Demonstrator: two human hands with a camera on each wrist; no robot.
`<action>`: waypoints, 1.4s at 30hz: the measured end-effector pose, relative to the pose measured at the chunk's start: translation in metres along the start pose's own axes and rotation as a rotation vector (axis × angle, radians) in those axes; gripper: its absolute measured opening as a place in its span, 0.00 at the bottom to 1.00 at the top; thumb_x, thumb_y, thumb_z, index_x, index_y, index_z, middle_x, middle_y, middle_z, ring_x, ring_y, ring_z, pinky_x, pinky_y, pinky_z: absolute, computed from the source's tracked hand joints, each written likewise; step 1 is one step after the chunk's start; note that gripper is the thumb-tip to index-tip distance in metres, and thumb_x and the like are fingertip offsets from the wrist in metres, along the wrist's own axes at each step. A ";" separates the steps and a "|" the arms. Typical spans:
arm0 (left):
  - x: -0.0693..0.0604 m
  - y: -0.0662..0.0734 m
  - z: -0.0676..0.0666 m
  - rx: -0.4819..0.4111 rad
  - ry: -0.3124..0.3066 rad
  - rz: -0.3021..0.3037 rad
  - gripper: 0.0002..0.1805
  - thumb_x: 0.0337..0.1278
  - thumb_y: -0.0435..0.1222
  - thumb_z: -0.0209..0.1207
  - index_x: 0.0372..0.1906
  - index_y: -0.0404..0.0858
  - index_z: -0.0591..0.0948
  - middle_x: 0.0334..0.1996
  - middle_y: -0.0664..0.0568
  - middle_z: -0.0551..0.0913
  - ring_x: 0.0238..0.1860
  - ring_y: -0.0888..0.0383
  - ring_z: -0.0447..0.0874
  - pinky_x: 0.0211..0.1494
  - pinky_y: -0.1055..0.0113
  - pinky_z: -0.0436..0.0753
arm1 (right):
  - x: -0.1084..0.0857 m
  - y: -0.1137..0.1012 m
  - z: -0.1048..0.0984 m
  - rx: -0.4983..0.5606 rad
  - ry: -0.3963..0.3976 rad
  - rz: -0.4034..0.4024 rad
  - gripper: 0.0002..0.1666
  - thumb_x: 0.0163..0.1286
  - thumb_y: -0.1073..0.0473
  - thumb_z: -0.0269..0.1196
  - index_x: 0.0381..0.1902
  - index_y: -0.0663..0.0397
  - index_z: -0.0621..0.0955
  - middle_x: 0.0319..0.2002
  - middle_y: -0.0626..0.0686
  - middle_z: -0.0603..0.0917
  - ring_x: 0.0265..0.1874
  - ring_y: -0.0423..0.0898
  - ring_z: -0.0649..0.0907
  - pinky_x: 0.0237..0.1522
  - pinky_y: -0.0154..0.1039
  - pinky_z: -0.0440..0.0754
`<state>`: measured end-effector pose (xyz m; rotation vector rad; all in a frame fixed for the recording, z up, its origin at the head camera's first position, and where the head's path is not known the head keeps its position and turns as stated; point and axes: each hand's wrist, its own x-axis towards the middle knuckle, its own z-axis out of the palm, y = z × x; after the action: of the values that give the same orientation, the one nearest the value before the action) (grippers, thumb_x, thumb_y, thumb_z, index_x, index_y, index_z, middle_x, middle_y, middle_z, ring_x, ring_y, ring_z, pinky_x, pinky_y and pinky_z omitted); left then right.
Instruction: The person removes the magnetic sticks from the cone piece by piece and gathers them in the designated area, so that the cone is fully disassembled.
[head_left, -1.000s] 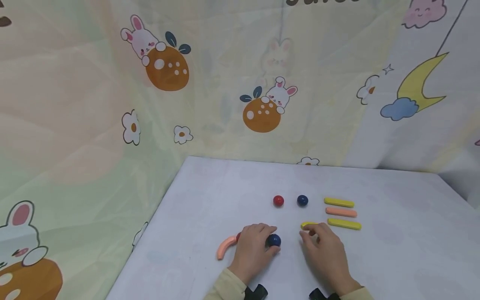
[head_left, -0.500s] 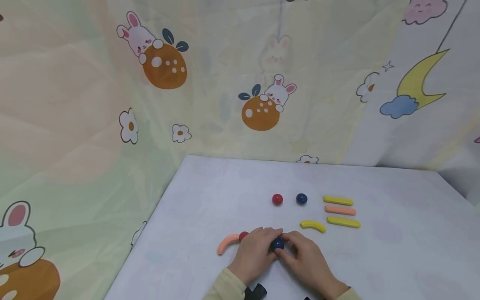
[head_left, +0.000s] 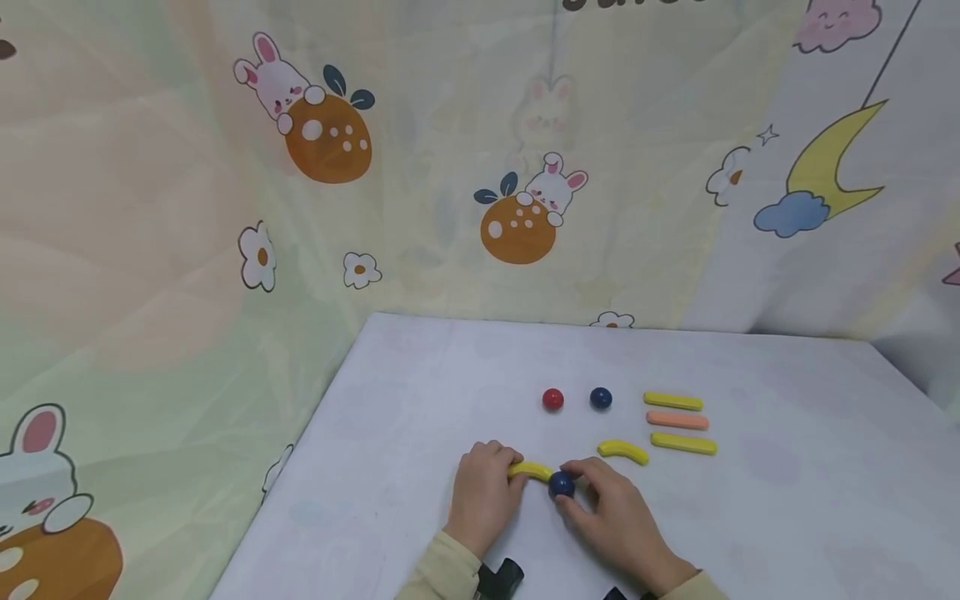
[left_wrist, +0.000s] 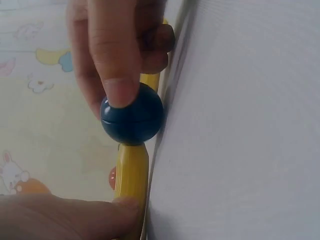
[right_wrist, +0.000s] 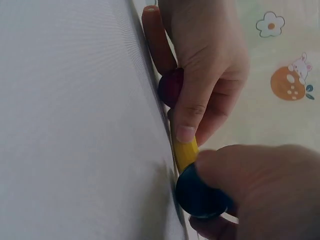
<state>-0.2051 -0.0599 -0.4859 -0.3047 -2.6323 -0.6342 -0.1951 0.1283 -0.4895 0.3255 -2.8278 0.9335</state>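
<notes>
Blue ball [head_left: 561, 485] sits pinched between thumb and finger of the right hand [head_left: 618, 525], as it was half a second ago. The change is at the left hand [head_left: 483, 496]: then it lay against the ball's left side, and now it stands off to the left of the ball. That has uncovered a yellow curve [head_left: 531, 471], clamped between that hand's thumb and fingers, its right end touching the ball; whether the two are joined I cannot tell. Left of the ball, a red bead [right_wrist: 171, 89] and an orange curve [right_wrist: 159, 42] showed past the hand in the earlier head view; now it hides them there, and the right wrist view shows them in a row beyond the yellow piece. Unmoved on the table [head_left: 787, 500] are the loose curve [head_left: 623, 452] near the ball's far right, three sticks [head_left: 677, 420] farther right, and, beyond the ball, a red ball [head_left: 552, 400] and a second blue one [head_left: 601, 398].
</notes>
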 end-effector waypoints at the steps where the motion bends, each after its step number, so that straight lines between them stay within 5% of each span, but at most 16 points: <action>1: 0.000 0.000 0.000 -0.010 -0.013 -0.012 0.09 0.47 0.41 0.72 0.35 0.45 0.87 0.30 0.60 0.82 0.33 0.61 0.76 0.36 0.68 0.72 | 0.000 -0.001 0.000 -0.004 -0.006 0.001 0.22 0.54 0.50 0.75 0.48 0.38 0.82 0.38 0.35 0.80 0.30 0.35 0.72 0.32 0.31 0.73; 11: 0.000 -0.001 0.000 -0.032 -0.057 -0.060 0.09 0.49 0.40 0.71 0.36 0.45 0.85 0.31 0.61 0.80 0.34 0.62 0.75 0.38 0.68 0.73 | 0.001 -0.008 -0.003 -0.033 -0.006 -0.012 0.22 0.52 0.50 0.76 0.46 0.39 0.83 0.37 0.35 0.80 0.28 0.35 0.72 0.31 0.30 0.72; 18: 0.000 -0.002 0.002 -0.031 -0.039 -0.097 0.09 0.49 0.37 0.72 0.36 0.43 0.84 0.30 0.59 0.79 0.34 0.60 0.75 0.38 0.67 0.73 | 0.006 -0.004 -0.012 0.010 0.013 0.055 0.21 0.55 0.50 0.74 0.47 0.41 0.83 0.36 0.40 0.81 0.29 0.38 0.73 0.32 0.32 0.74; 28: 0.003 -0.002 0.004 -0.042 -0.043 -0.102 0.09 0.49 0.37 0.71 0.35 0.43 0.84 0.29 0.59 0.78 0.32 0.61 0.74 0.36 0.68 0.72 | 0.046 0.011 -0.017 -0.008 0.140 -0.084 0.27 0.58 0.52 0.73 0.55 0.49 0.82 0.42 0.48 0.84 0.41 0.47 0.79 0.43 0.45 0.78; 34: 0.002 -0.002 0.006 -0.041 -0.062 -0.120 0.08 0.49 0.38 0.71 0.36 0.44 0.84 0.30 0.59 0.78 0.33 0.61 0.74 0.37 0.68 0.73 | 0.069 0.017 -0.010 -0.015 0.079 -0.009 0.27 0.61 0.51 0.71 0.56 0.53 0.80 0.47 0.53 0.84 0.51 0.54 0.79 0.54 0.57 0.76; 42: 0.003 -0.002 0.008 -0.031 -0.063 -0.113 0.08 0.50 0.38 0.71 0.35 0.44 0.84 0.30 0.59 0.78 0.33 0.61 0.75 0.36 0.69 0.73 | 0.079 0.016 -0.004 -0.013 0.057 0.067 0.26 0.59 0.52 0.72 0.54 0.52 0.81 0.45 0.53 0.86 0.48 0.54 0.80 0.51 0.56 0.77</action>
<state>-0.2111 -0.0580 -0.4916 -0.1883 -2.7180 -0.7134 -0.2751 0.1309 -0.4788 0.2011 -2.8070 0.9221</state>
